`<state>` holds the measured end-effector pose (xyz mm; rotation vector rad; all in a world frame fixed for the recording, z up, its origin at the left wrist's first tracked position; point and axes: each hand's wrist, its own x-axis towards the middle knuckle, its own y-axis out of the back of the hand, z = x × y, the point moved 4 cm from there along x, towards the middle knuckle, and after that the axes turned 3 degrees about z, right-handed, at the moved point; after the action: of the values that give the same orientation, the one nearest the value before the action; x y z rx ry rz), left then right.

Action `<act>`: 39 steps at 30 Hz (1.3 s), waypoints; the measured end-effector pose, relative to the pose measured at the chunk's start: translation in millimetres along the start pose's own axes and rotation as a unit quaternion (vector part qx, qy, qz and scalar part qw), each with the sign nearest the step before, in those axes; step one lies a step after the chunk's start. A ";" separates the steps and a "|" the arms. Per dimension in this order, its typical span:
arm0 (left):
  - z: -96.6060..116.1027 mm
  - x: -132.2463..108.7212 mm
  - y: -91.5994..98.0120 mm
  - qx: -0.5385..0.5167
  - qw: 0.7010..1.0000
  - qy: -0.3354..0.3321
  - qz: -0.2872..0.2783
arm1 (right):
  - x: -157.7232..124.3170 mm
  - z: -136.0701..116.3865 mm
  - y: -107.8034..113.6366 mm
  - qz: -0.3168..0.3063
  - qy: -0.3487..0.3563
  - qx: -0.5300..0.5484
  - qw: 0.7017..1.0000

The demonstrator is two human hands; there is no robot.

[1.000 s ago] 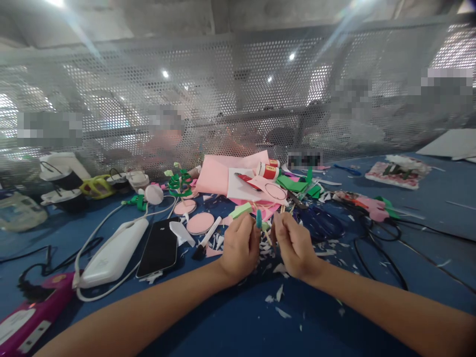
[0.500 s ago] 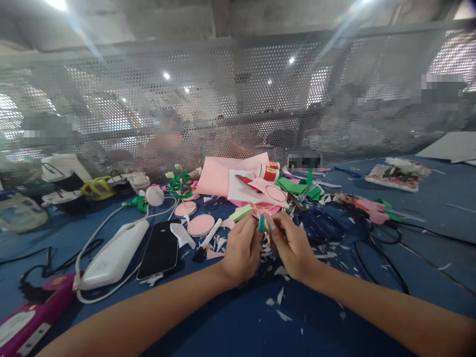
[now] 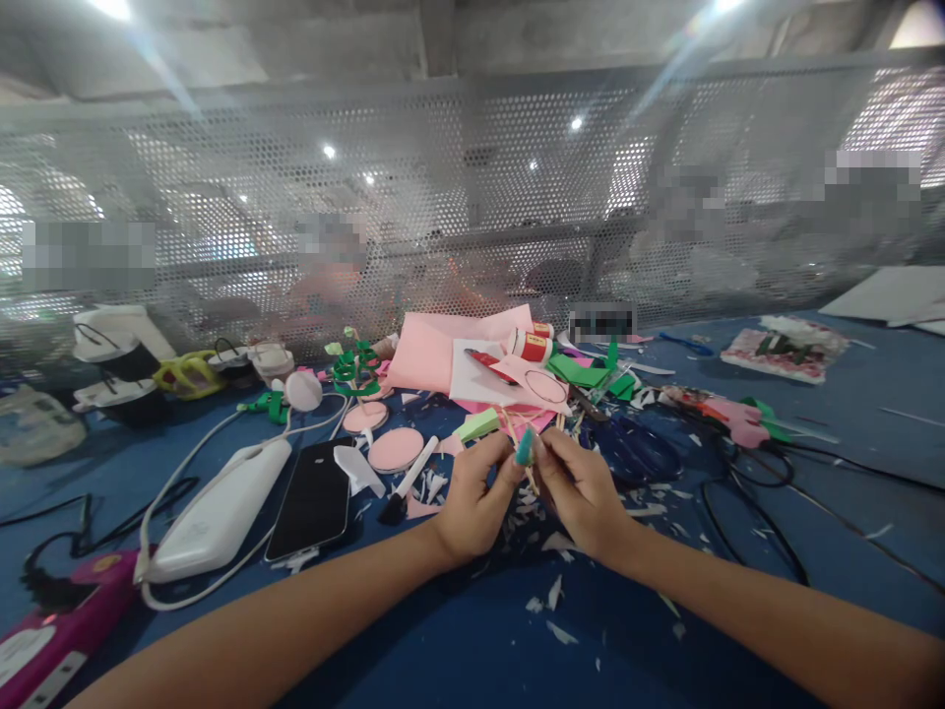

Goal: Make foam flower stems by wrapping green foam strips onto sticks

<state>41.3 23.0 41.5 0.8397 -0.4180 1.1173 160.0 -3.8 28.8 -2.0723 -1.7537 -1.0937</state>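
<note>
Clearly we are in the middle of small craft work on the blue table [image 3: 472, 650]. Our left hand [image 3: 472, 497] and our right hand [image 3: 580, 492] meet just above the table, near its middle, and between their fingertips we pinch a small teal piece [image 3: 525, 448] that sits on a thin wooden stick [image 3: 530, 480]. Both hands are closed tightly around this little thing; the left thumb and forefinger press the teal piece from the left side, and the right fingers hold it and the stick from the other side, though we cannot tell exactly which finger carries the stick. As far as we can judge, the piece is already rolled or shaped, but it is not yet set down or joined to anything else, so some work remains. Many white paper scraps [image 3: 550, 596] lie under our hands, which suggests that cutting was done here. Just to the left lie a black phone [image 3: 310, 500] and a white power bank [image 3: 214, 517], and behind our hands we see pink paper circles [image 3: 397, 449], pink sheets [image 3: 435, 350], green pieces [image 3: 591, 372] and a glue bottle [image 3: 533, 345].
</note>
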 end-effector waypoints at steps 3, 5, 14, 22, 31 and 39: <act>-3.1 -0.3 -0.2 -0.017 1.000 0.020 0.001 | 0.8 0.5 -1.1 -0.004 -0.006 0.015 1.000; -5.4 -0.3 -0.6 -0.033 0.999 0.028 0.007 | 1.5 0.3 -0.9 0.002 -0.009 0.012 1.000; -14.3 2.8 -4.3 -0.035 0.997 0.063 0.017 | 1.4 4.4 -3.6 -0.017 -0.029 0.041 0.999; -14.5 0.6 -1.5 0.018 0.998 0.036 0.047 | 0.9 2.2 -7.5 -0.031 -0.046 0.070 0.996; -7.1 -4.8 -6.1 0.038 0.998 0.023 0.054 | -1.9 5.2 -8.1 0.011 -0.063 0.065 0.996; -5.0 -9.7 -7.6 0.055 0.995 0.002 0.086 | -4.0 1.5 -9.1 0.024 -0.037 0.029 0.999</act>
<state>43.7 19.5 28.9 0.9105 -0.4341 1.3106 152.2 -3.6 22.5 -2.1354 -1.7379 -0.9533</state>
